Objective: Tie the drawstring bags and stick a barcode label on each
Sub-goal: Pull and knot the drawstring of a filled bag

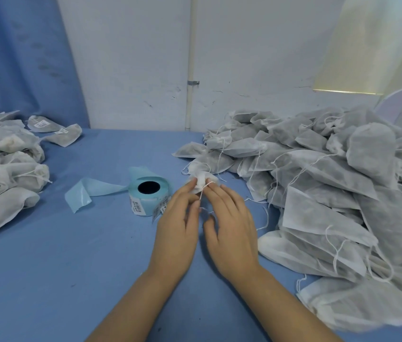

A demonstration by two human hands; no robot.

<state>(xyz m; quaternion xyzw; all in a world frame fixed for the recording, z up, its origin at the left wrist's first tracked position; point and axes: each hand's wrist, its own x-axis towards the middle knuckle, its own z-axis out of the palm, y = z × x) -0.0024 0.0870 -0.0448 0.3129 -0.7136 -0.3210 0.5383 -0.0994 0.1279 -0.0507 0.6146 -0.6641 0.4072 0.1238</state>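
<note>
Two hands are working one bag (201,180) just beside the roll (149,195), which is sitting handy for labelling. The left hand (179,218) is pinching the gathered neck to hold it closed, while the right hand (232,218) is apparently hooking the string (204,190) on a curled finger.

Both hands mid-worktop (71,267), close together. Left hand (177,218) fingers pinch gathered neck of white bag (201,180). Right hand (229,218) holds string (204,187), looped over forefinger. Label roll (149,193) just left of hands, backing strip (89,193) trailing left. Loose bag heap (343,181) along right edge. Tied bags (5,164) at left edge.
</note>
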